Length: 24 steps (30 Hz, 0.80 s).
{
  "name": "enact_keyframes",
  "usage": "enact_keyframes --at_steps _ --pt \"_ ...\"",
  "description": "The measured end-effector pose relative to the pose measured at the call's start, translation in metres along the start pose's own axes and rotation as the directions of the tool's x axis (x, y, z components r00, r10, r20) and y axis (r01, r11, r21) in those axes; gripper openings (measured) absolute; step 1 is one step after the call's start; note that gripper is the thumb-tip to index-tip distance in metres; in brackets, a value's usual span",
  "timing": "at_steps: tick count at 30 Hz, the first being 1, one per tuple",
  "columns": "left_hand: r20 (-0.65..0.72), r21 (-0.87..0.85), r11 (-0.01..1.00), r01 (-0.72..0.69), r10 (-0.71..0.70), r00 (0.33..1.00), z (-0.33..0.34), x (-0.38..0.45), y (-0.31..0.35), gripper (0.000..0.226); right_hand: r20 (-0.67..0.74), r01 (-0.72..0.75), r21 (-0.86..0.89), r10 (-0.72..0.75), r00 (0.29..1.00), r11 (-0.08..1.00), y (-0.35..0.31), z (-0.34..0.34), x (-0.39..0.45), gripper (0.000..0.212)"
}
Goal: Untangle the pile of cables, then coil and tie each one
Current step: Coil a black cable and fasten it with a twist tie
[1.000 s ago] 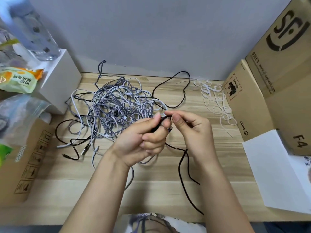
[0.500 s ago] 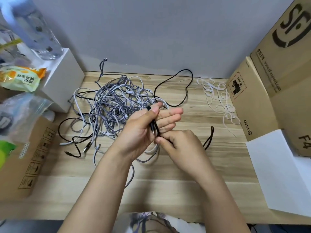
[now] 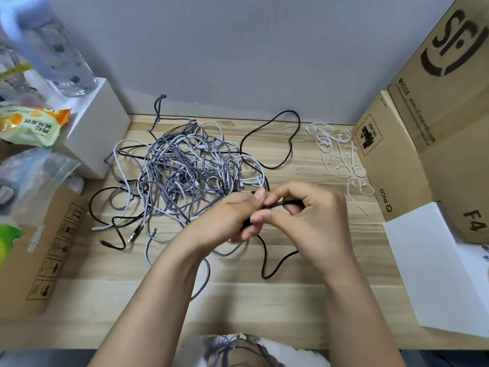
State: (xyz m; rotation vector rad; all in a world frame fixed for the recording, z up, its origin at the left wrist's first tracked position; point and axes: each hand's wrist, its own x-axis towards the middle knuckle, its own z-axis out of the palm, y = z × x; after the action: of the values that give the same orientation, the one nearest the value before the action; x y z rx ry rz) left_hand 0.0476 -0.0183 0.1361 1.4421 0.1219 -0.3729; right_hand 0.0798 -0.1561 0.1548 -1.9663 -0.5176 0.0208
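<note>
Both bare forearms are stretched forward from the bottom edge and angled inward, so the hands are brought together at the centre. The left hand (image 3: 232, 218) is curled, its thumb laid on top and its fingers folded under, and a black cable (image 3: 284, 203) is pinched in its grip. The right hand (image 3: 315, 221) is bent at the knuckles, its fingers hooked round the same cable, fingertips touching the left hand.

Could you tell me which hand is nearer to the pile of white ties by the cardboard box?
The right hand: the white ties lie just beyond and right of it. The left hand sits further left, in front of the cable tangle.
</note>
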Motion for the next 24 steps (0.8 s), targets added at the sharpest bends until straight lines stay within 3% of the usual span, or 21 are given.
enact_keyframes --at_steps 2,5,6,8,10,11,14,18,21,24 --pt "0.138 -0.119 0.993 0.005 0.012 0.99 -0.005 0.0 -0.003 0.054 -0.063 0.013 0.116 -0.006 0.998 0.993 0.003 -0.001 0.004 0.03" --pt "0.308 -0.411 0.91 0.049 0.088 0.947 -0.013 -0.005 -0.001 0.04 -0.092 0.05 0.166 -0.035 0.995 0.985 0.01 0.002 0.009 0.011" --pt "0.364 -0.5 0.863 0.064 0.143 0.92 -0.014 -0.006 0.0 0.034 -0.078 0.052 0.168 -0.039 0.996 0.984 0.012 0.005 0.008 0.006" --pt "0.442 -0.66 0.744 0.105 0.272 0.855 -0.016 -0.007 0.002 0.027 -0.054 0.033 0.201 -0.022 0.998 0.979 0.015 0.015 0.006 0.017" --pt "0.444 -0.783 0.599 0.167 0.35 0.825 -0.016 -0.01 0.007 0.032 -0.045 0.003 0.202 0.006 0.999 0.979 0.016 0.024 0.004 0.026" --pt "0.423 -0.813 0.554 0.179 0.352 0.835 -0.015 -0.012 0.009 0.036 -0.043 -0.005 0.187 0.013 0.999 0.982 0.015 0.027 0.002 0.029" --pt "0.227 -0.84 0.542 0.024 0.311 0.923 -0.016 -0.012 0.012 0.051 -0.003 -0.041 0.13 0.042 0.999 0.991 0.018 0.031 0.0 0.035" --pt "-0.016 -0.852 0.509 -0.124 0.213 0.977 -0.032 -0.013 0.015 0.051 0.181 -0.133 -0.011 0.132 0.975 0.991 0.023 0.038 -0.005 0.035" --pt "-0.201 -0.718 0.639 -0.276 0.188 0.961 -0.026 -0.006 0.02 0.041 0.272 -0.095 -0.128 0.127 0.954 0.987 0.018 0.04 -0.01 0.04" --pt "-0.235 -0.536 0.791 -0.293 0.194 0.952 -0.017 -0.002 0.013 0.032 0.259 -0.014 -0.299 0.096 0.961 0.954 0.007 0.035 -0.008 0.042"
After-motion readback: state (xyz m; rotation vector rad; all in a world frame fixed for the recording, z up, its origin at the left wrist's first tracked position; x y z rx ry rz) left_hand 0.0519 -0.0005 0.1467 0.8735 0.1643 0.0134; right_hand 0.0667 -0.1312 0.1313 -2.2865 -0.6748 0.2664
